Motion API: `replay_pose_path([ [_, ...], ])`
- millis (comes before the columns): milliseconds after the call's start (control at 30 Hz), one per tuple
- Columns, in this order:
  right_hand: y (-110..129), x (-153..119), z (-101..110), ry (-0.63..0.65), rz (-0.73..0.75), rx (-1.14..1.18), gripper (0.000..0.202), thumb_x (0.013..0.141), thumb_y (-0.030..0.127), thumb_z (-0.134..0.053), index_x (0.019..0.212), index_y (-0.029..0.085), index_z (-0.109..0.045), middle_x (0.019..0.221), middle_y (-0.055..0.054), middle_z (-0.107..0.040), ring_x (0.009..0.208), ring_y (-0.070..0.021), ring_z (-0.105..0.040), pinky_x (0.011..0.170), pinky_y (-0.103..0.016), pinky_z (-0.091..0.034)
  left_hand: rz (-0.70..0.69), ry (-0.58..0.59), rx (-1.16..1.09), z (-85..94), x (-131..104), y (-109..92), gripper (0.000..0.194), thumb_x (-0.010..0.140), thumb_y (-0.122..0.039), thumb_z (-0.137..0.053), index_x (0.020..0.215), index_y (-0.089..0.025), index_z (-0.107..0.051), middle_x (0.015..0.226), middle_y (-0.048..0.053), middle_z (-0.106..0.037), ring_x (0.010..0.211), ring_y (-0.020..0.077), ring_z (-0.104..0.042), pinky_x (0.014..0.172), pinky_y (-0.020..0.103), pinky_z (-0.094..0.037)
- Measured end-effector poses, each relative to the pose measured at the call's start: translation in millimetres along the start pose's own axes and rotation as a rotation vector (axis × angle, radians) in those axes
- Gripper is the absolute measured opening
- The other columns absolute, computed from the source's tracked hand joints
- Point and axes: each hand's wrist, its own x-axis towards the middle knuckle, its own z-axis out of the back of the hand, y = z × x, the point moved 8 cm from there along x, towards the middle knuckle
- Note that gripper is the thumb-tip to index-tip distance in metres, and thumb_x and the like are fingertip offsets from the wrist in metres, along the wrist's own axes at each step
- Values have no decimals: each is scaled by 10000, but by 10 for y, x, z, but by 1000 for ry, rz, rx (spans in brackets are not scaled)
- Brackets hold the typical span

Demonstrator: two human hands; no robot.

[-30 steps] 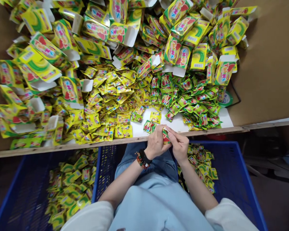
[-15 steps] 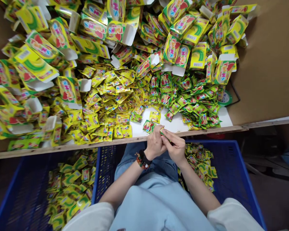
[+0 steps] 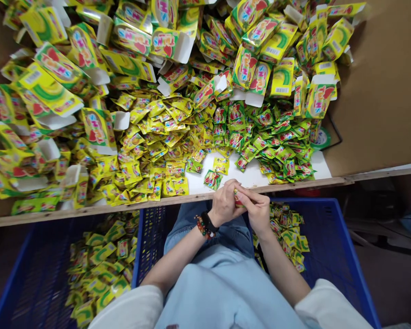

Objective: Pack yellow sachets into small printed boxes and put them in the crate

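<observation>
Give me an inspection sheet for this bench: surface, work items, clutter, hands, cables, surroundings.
Surface: white tabletop showing ahead of the hands, with a wooden front edge.
Work items: small printed pack in the hands; loose green sachet and yellow sachet just beyond.
Clutter: heaped sachets; printed boxes behind, many flaps open; green roll at right.
Hands: left hand and right hand grip the pack.
Cables: thin dark bent strip by the roll; cord or not, cannot tell.
Surroundings: blue crates below, holding printed packs.

boxes (image 3: 245, 67) lie behind and left of sachets (image 3: 236, 139) on the table (image 3: 322, 168), with crates (image 3: 329, 242) below.
</observation>
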Motion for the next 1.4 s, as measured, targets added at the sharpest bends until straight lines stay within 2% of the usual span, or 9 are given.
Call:
replay_pose_path([
  [200, 171, -34, -44, 76, 181, -135, 231, 842, 207, -642, 976, 329, -784, 1124, -10, -756, 1000, -222, -730, 884, -362, -596, 19, 10, -61, 2, 81, -23, 500, 884, -344, -486, 1323, -137, -364, 1163, 168, -574, 1100, 252, -611, 863, 391, -551],
  [333, 286, -222, 506, 124, 134, -454, 302, 885, 237, -584, 1128, 332, -735, 1149, -29, -748, 1009, -238, -723, 874, -387, -589, 91, 189, -19, 168, 121, 21, 754, 798, -622, -603, 1338, -137, -400, 1293, 197, -545, 1217, 312, -551, 976, 449, -502],
  [467, 209, -223, 1038, 102, 69, -927, 226, 793, 305, -699, 998, 349, -783, 1110, -51, -759, 988, -290, -718, 846, -445, -586, 548, 128, 367, 629, -1, 567, 491, 875, -580, -558, 1122, -156, -571, 1029, 135, -653, 977, 285, -639, 849, 411, -516],
  [633, -15, 368, 41, 299, 286, -642, 358, 924, 170, -468, 1161, 276, -714, 1136, -49, -744, 1074, -221, -675, 988, -422, -521, 707, 300, 625, 574, -60, 879, 380, 809, -499, -679, 949, -152, -611, 961, 140, -645, 887, 286, -641, 712, 341, -498],
  [800, -251, 990, -791, 379, 215, -891, 471, 827, 42, -550, 1279, 153, -616, 1248, -179, -659, 1196, -296, -567, 1043, -473, -428, 771, 268, 446, 548, -48, 926, 199, 798, -307, -688, 920, -188, -584, 845, 72, -662, 815, 248, -652, 682, 309, -472],
  [1033, -196, 927, -571, 404, 80, -552, 119, 845, 247, -633, 914, 177, -698, 947, -80, -684, 890, -213, -636, 815, -340, -520, 946, -49, -121, 740, -186, 1162, 262, 716, -293, -709, 921, -207, -570, 684, -21, -673, 623, 164, -648, 602, 256, -489],
  [1233, -272, 639, -569, 336, -190, 197, 354, 767, 469, -722, 1003, 219, -638, 819, 10, -692, 730, -154, -648, 674, -274, -547, 815, 104, -562, 486, 46, 862, 275, 752, -261, -633, 1004, -204, -540, 684, -13, -665, 624, 169, -666, 578, 276, -528],
  [1333, -280, 620, -435, 233, -186, 187, 427, 729, 455, -756, 1065, 232, -615, 843, 8, -704, 738, -162, -657, 687, -288, -551, 608, 330, -425, 471, 382, 779, 271, 768, -182, -571, 1036, -198, -600, 682, 1, -662, 631, 182, -665, 615, 310, -541],
  [1400, -258, 616, -325, 188, -160, 150, 421, 704, 442, -774, 1030, 215, -635, 868, -13, -716, 784, -178, -667, 724, -306, -554, 464, 309, -179, 577, 759, 902, 265, 777, -157, -542, 1022, -188, -639, 819, 49, -699, 761, 216, -681, 753, 378, -556],
])
